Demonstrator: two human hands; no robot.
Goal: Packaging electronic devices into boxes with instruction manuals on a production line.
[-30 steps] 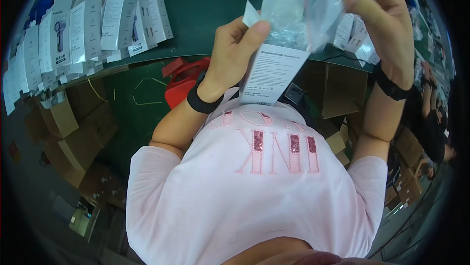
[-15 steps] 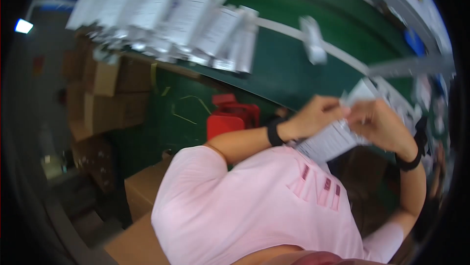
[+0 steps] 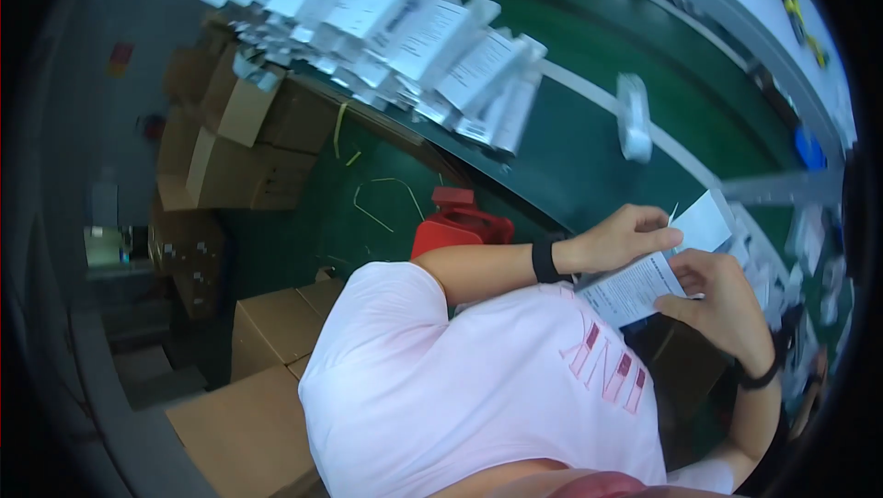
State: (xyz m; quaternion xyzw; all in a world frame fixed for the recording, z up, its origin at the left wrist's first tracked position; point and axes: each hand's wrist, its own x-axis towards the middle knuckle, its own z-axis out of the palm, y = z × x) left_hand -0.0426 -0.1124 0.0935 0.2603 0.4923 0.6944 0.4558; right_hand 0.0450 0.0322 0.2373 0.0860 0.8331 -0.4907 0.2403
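Note:
A white carton [image 3: 620,296] with small print on its side is held in front of my chest, tilted, its lower end close to my shirt. At its far end a plain white flap [image 3: 705,220] stands out, unfolded. My left hand [image 3: 633,242] is at that end, thumb and fingers closed on the carton's edge beside the flap. My right hand [image 3: 717,303] grips the carton from the right, thumb on the near side and fingers bent over the printed face. Whatever is inside the carton is hidden.
Many similar white cartons [image 3: 414,43] lie in stacked rows on the green bench [image 3: 575,167]. A small white bundle [image 3: 633,118] lies farther right. Red stool [image 3: 460,222] and brown boxes [image 3: 262,323] stand below; clear plastic bags [image 3: 809,240] are at right.
My right hand has come away from my left fingertips and now grips lower on the carton. The flap shows more plainly. The whole view has shifted, with the bench lower and farther right.

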